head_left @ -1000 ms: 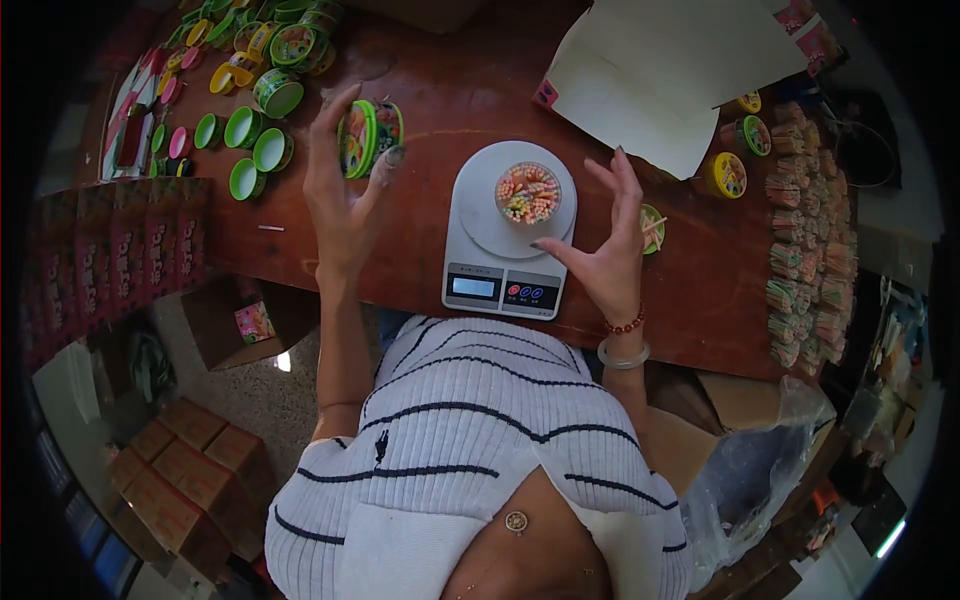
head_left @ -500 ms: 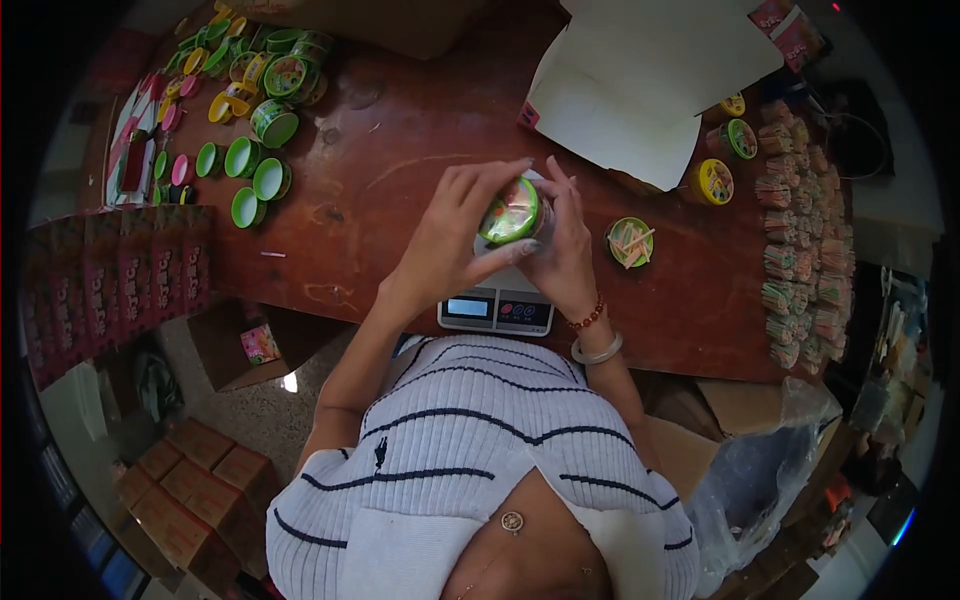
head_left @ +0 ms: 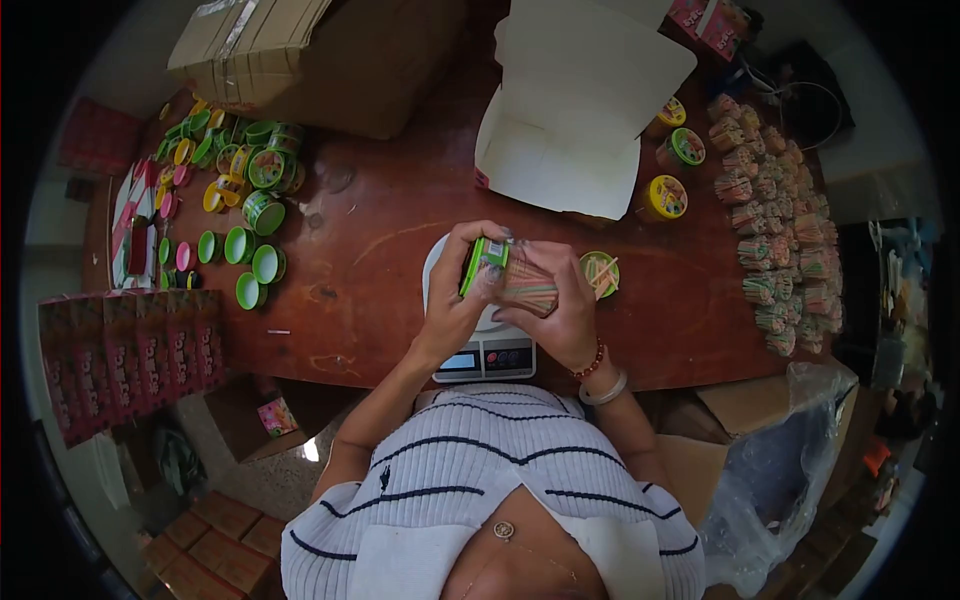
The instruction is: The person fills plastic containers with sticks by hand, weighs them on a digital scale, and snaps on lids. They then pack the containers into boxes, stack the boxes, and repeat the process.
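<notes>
A clear tub (head_left: pixel 530 290) packed with thin pastel sticks lies tipped on its side between my hands, above a white digital scale (head_left: pixel 450 375). My left hand (head_left: pixel 455 300) closes around its green lid (head_left: pixel 473 265), thumb and fingers on the lid's rim. My right hand (head_left: pixel 572 315) wraps the tub's clear body from the other side. Just right of that hand, a small green lid (head_left: pixel 615 284) lies on the table with a few loose sticks in it.
Green, yellow and pink lids and rings (head_left: pixel 240 245) are scattered at left. An open white box (head_left: pixel 565 150) and a cardboard carton (head_left: pixel 300 75) stand at the back. Filled tubs (head_left: pixel 665 197) and many stick bundles (head_left: pixel 770 250) sit at right. Pink packets (head_left: pixel 130 350) line the left edge.
The tub has turned from its lid facing up towards me to lying sideways, lid to the left, its sticks now visible. The camera view has also shifted.
</notes>
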The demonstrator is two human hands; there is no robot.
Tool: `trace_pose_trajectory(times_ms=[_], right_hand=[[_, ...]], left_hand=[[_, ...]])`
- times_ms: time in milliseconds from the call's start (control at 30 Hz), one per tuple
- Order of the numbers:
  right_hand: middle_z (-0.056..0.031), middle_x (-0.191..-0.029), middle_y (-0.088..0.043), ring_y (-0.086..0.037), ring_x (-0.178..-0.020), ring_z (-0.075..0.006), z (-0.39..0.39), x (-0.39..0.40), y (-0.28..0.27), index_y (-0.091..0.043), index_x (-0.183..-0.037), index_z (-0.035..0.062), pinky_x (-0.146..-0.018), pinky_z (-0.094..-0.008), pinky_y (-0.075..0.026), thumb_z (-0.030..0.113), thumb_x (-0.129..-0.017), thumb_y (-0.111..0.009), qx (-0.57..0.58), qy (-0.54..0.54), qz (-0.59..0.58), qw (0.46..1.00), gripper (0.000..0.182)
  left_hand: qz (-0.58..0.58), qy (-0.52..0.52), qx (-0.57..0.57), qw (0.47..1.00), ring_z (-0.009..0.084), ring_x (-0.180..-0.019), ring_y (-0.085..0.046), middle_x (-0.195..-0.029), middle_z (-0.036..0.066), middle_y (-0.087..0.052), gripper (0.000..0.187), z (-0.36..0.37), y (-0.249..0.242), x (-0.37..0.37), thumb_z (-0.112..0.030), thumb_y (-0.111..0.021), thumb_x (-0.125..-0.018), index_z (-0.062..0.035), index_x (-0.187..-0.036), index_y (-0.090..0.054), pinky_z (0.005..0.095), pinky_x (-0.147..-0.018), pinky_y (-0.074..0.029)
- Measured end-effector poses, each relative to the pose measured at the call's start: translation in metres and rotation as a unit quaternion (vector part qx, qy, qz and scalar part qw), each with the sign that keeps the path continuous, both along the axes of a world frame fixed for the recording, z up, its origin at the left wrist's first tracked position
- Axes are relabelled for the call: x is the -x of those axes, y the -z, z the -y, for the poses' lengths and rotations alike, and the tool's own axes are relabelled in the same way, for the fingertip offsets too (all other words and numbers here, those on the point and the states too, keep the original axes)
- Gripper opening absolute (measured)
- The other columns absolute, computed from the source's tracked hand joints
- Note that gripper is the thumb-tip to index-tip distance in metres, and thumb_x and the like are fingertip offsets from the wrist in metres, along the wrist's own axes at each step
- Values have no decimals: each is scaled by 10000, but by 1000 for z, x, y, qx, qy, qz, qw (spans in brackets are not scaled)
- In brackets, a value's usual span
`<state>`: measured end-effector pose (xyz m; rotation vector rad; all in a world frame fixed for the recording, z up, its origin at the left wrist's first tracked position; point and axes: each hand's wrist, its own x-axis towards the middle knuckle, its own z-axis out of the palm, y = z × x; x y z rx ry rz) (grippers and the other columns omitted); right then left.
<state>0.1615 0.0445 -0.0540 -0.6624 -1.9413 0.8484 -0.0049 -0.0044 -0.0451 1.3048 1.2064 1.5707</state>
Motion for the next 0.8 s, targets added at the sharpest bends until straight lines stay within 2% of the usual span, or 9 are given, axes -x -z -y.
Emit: trace_pose_trajectory(times_ms=[67,133,267,367,467,600,667,700,800], right_hand=[[-87,-1113,-692,-702,-985,-217,-2,0,12,-573,-1247,33,-826,-316,-565,383,-1044,-623,303,-88,-101,944,408],[-47,-1080,-688,-695,-958,-153,-1,-2,16,-582,-1234,61,-773,-285,-565,421,-1112,-450,687,-120,-263,667,403],[-76,-1076,-654,-673,-888,-182,11,9,25,-566,-1199,26,-753,-330,-533,350,-1120,-417,290,33,-137,946,366],[-79,-1020,-640,-661,-880,-186,8,12,10,-555,-1155,5,-756,-325,-509,316,-1119,-406,13,120,-109,987,347],[-101,-1178,-669,-669,-1140,-215,-22,-17,-7,-547,-1298,-25,-1005,-333,-508,542,-1090,-386,736,-143,-162,641,625],[-138,-1464,-489,-491,-1385,-218,22,4,-18,-405,-1472,9,-1127,-359,-426,491,-1058,-530,193,14,-219,956,647],[-152,-1462,-490,-486,-1380,-213,12,-18,-12,-384,-1487,6,-1147,-373,-401,524,-1069,-495,331,-31,-104,937,675],[-143,-1403,-507,-504,-1342,-217,1,-35,-7,-390,-1469,0,-1141,-365,-393,562,-1069,-475,666,-133,-203,706,695],[-139,-1375,-538,-538,-1296,-213,14,-3,-3,-471,-1387,4,-1091,-362,-432,624,-1096,-292,180,136,-240,944,708]], left_hand=[[-145,79,-103,981,274,-1106,-610,-1191,131,-627,397,-9,-3,15,-113,-737,-827,-29,-1199,-629,365,-967,-496],[-240,121,-132,954,313,-1115,-618,-1192,139,-645,439,-7,-12,11,-99,-725,-806,-42,-1235,-652,404,-975,-508],[-62,50,-10,997,281,-1137,-608,-1220,146,-588,584,-13,-5,0,-262,-721,-781,-33,-1308,-612,393,-992,-488],[6,19,5,1000,258,-1096,-609,-1207,131,-570,588,-16,5,-13,-201,-720,-756,-25,-1303,-597,379,-994,-480],[-222,125,-214,943,263,-1040,-622,-1168,138,-590,590,-30,-12,3,-146,-758,-724,-24,-1277,-593,366,-1014,-477],[-13,29,-51,998,252,-1168,-611,-1207,114,-590,597,-31,-14,-12,-198,-742,-817,-4,-1337,-524,368,-1077,-454],[40,29,-9,999,240,-1196,-602,-1223,111,-581,621,-34,-14,-19,-260,-753,-830,-1,-1340,-511,363,-1071,-449],[30,74,-28,996,232,-1190,-596,-1232,116,-577,628,-36,-7,-18,-269,-764,-827,-4,-1337,-510,363,-1074,-448],[-65,44,-29,997,223,-1149,-602,-1213,112,-587,621,-41,-17,-35,-216,-754,-802,0,-1330,-508,363,-1058,-458]])
